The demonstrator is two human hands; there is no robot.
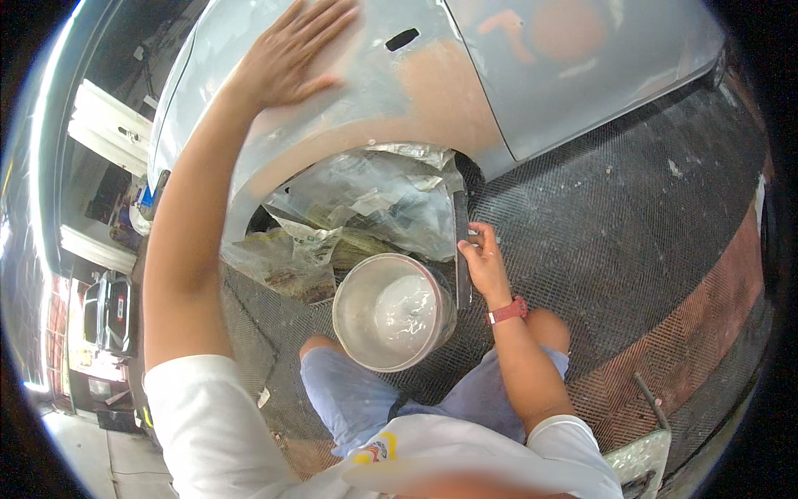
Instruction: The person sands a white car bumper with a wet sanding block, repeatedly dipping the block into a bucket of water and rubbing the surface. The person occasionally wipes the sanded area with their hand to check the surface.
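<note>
My left hand (301, 51) lies flat with spread fingers on the grey-primed car fender (366, 91), which has tan filler patches around the wheel arch. Low by the wheel opening, my right hand (485, 268) grips a long, narrow dark sanding block (462, 254), held upright beside the bucket. The bucket (342, 333) is whitish and round, with a shallow pool of milky water in its bottom. Crumpled plastic sheeting (382, 195) covers the wheel under the arch. A small dark slot opens in the fender, right of my left hand.
A grey door panel (573, 66) with filler patches adjoins the fender. Ribbed black mats (598, 200) and a reddish strip (665, 324) cover the floor. A metal stand or stool (652, 457) is at lower right. Another dark car (108, 312) stands at far left.
</note>
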